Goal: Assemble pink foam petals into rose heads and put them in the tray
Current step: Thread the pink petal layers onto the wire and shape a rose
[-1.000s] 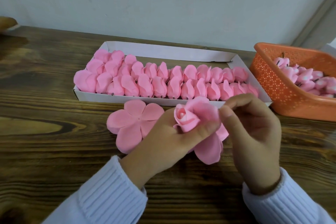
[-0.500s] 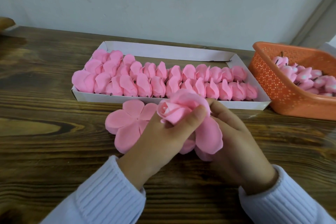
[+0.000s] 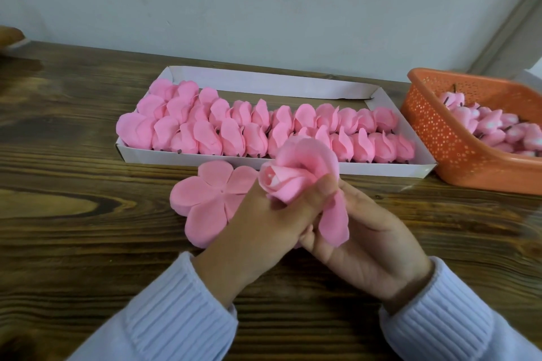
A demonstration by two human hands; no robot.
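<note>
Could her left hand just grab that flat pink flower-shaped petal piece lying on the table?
Probably not right now: the flat pink foam petal piece lies uncovered beside the left hand, but its fingers are closed on the half-wrapped pink foam rose.

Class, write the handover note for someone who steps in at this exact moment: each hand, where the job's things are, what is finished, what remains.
Left hand: gripping the half-wrapped rose by its base.
Right hand: cupped under it, one loose petal hanging over the fingers.
Flat petal sheet: on the table, just left of the hands, in front of the tray.
Tray: two rows of finished roses; the back strip is bare.
Orange basket to the right: rose centres.
Left: fold up the loose petal, probably add the flat sheet, then put the rose in the tray.
</note>
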